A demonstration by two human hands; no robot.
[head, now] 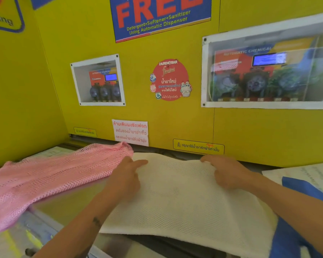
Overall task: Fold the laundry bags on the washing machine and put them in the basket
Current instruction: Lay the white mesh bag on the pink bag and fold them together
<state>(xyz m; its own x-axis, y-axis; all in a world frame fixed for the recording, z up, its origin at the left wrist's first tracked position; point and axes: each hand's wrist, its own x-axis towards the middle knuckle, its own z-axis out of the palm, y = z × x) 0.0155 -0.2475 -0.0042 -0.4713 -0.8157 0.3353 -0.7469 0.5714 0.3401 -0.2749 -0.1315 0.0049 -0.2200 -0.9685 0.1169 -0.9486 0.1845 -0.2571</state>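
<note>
A white mesh laundry bag (177, 200) lies spread on top of the washing machine (67, 207), its near edge hanging over the front. My left hand (128, 175) rests on its far left corner with the index finger stretched out. At the bag's far right edge my right hand (226, 172) pinches the mesh between curled fingers. A pink mesh laundry bag (50, 177) lies crumpled to the left, touching the white bag near my left hand. No basket is in view.
A yellow wall panel (175, 120) with stickers and two dispenser windows stands right behind the machine top. A blue fabric item (295, 237) lies at the right under my right forearm. Printed paper sheets (313, 175) lie at the far right.
</note>
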